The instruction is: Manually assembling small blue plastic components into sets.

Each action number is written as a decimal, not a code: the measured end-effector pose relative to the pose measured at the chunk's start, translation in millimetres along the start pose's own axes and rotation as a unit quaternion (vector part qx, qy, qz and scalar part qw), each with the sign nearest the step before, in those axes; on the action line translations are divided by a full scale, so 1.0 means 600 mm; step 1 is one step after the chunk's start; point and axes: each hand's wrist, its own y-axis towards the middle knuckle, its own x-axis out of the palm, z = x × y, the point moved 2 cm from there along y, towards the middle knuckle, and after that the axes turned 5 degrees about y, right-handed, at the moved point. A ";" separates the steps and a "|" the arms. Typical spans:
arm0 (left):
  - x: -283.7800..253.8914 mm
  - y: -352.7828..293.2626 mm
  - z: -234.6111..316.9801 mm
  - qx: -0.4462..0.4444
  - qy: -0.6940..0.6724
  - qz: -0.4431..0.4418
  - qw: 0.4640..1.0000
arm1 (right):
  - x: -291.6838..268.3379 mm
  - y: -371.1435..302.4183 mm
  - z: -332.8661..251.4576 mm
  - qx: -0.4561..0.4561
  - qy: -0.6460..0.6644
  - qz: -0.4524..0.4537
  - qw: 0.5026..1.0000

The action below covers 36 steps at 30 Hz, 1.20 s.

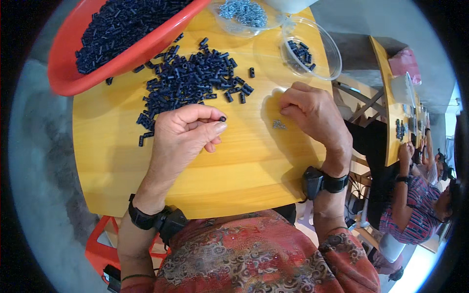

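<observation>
Over the pale yellow wooden table, a small black tubular piece is gripped by the left hand, pinched right at the tips of thumb and forefinger, the other fingers curled in beneath. The left forearm is angled up from the lower left, with the fingertips turned to the right and the black wrist strap worn below.

Across the gap, the right hand is held with its wrist bent leftward, knuckles raised, the fingers curled and drawn in toward the thumb; whether anything is pinched there cannot be told. Just beside those fingertips, a small cluster of silvery metal bits is seen on the tabletop.

Beyond the left hand, a loose heap of black tubular pieces is spread, flanked by a red plastic basin filled with more. Farther right, black pieces are also held in a clear round plastic tub.
</observation>
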 end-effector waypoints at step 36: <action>0.004 -0.007 -0.007 0.023 0.099 -0.039 0.994 | 0.086 0.013 -0.096 -0.027 0.318 0.072 0.945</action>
